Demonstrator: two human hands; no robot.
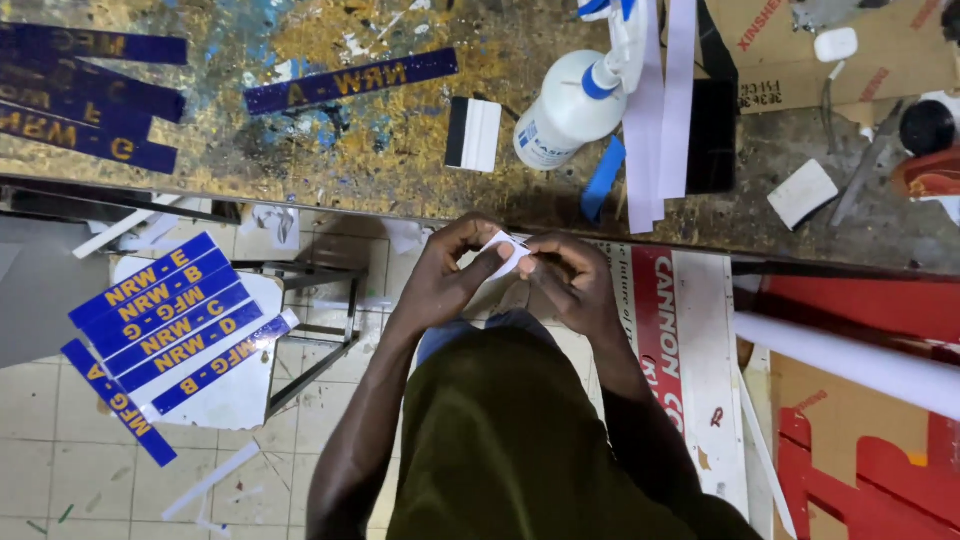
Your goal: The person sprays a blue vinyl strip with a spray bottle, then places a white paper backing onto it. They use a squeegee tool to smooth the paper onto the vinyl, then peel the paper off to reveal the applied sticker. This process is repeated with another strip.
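Both my hands meet just below the near edge of the paint-stained workbench point(400, 170). My left hand point(450, 275) and my right hand point(570, 280) pinch a small white piece of backing paper point(507, 250) between the fingertips. A blue sign strip with yellow letters point(350, 80) lies on the bench beyond my hands. Beside it stand a small black-and-white squeegee point(472, 133) and a white spray bottle with a blue nozzle point(580, 100).
More blue strips lie at the bench's far left point(80, 100) and stacked on a white board on a stool point(170, 315) to my left. White paper strips point(665, 100), cardboard point(790, 50), a white roll point(850, 360) and red signboards point(860, 470) crowd the right.
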